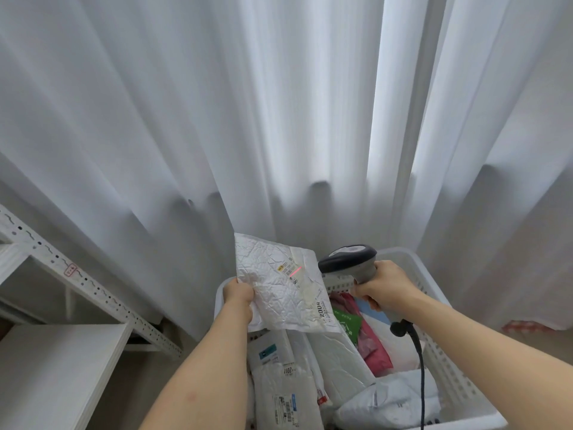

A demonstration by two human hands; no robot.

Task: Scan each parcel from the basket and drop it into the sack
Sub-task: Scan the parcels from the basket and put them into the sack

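Observation:
My left hand (238, 295) grips the lower left edge of a white crinkled bubble-mailer parcel (273, 283) and holds it upright above the basket. A red scan line glows on the parcel's label (295, 271). My right hand (383, 285) is closed around the handle of a grey and black barcode scanner (348, 259), whose head points left at the label. The scanner's black cable (418, 361) hangs down over the basket. The white perforated basket (446, 361) below holds several parcels, white, grey, pink and green. No sack is in view.
A white curtain (279, 119) hangs close behind the basket. A white metal shelf rack (62, 274) with a white board (55, 367) stands at the left. A red and white patterned object (527, 325) lies on the floor at the right.

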